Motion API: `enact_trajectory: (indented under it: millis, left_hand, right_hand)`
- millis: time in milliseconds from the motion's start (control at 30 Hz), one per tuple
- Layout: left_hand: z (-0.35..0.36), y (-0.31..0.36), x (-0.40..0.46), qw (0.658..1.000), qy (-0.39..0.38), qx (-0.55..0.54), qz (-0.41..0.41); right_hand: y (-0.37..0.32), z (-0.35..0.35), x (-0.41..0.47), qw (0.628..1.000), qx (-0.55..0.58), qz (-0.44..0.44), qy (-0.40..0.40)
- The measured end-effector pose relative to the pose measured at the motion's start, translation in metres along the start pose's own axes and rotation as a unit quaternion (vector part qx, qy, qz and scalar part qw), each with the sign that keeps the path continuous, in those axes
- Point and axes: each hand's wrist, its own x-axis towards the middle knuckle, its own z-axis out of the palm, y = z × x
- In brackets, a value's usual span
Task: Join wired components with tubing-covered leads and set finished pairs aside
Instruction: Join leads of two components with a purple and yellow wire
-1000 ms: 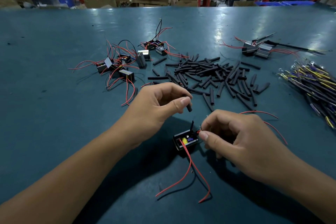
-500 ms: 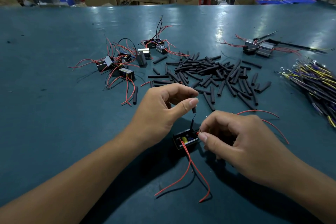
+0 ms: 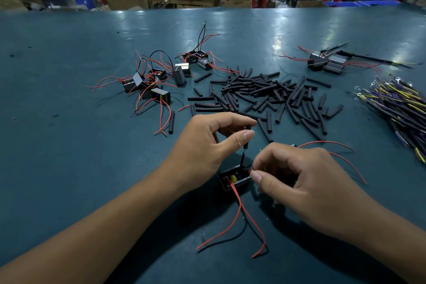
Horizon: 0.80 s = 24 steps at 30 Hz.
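Note:
A small black box component (image 3: 234, 178) with red wires (image 3: 239, 219) lies on the green table (image 3: 69, 145) between my hands. My left hand (image 3: 207, 147) pinches a short black tube piece (image 3: 246, 144) between thumb and forefinger, its lower end right above a thin black lead (image 3: 242, 159) that stands up from the component. My right hand (image 3: 297, 182) pinches a red wire at the component's right edge, fingers curled. Another red wire (image 3: 332, 145) arcs out behind that hand.
A heap of black tubing pieces (image 3: 265, 94) lies mid-table. Several wired components (image 3: 159, 80) sit at the left, a joined pair (image 3: 327, 63) at the far right. A bundle of yellow and dark wires (image 3: 398, 104) lies at the right edge. Boxes and stools stand behind the table.
My left hand has brought the tube piece down and to the right, from beside the lead to just above its tip. My right hand has stayed at the component.

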Motion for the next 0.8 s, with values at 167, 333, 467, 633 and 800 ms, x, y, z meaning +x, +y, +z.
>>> enact_trajectory:
  millis: [167, 333, 467, 633, 800]
  left_hand:
    - [-0.001, 0.003, -0.002, 1.000, -0.015, 0.016, 0.006]
    - [-0.004, 0.005, -0.003, 0.999, -0.026, 0.031, 0.010]
    - [-0.007, 0.004, -0.004, 0.999, -0.030, 0.021, 0.005]
    - [-0.012, 0.006, -0.005, 0.998, -0.060, 0.001, 0.003]
    - [-0.017, 0.009, -0.006, 0.994, -0.105, 0.031, -0.013]
  right_hand:
    - [0.001, 0.000, -0.001, 1.000, -0.003, 0.000, -0.003]
    - [0.000, 0.000, -0.001, 1.000, -0.002, 0.000, -0.001]
    - [0.001, 0.000, -0.001, 1.000, -0.007, 0.000, 0.001]
    - [0.001, 0.000, -0.001, 1.000, -0.003, 0.006, -0.003]
    - [0.001, 0.001, 0.000, 1.000, -0.005, 0.006, -0.003]
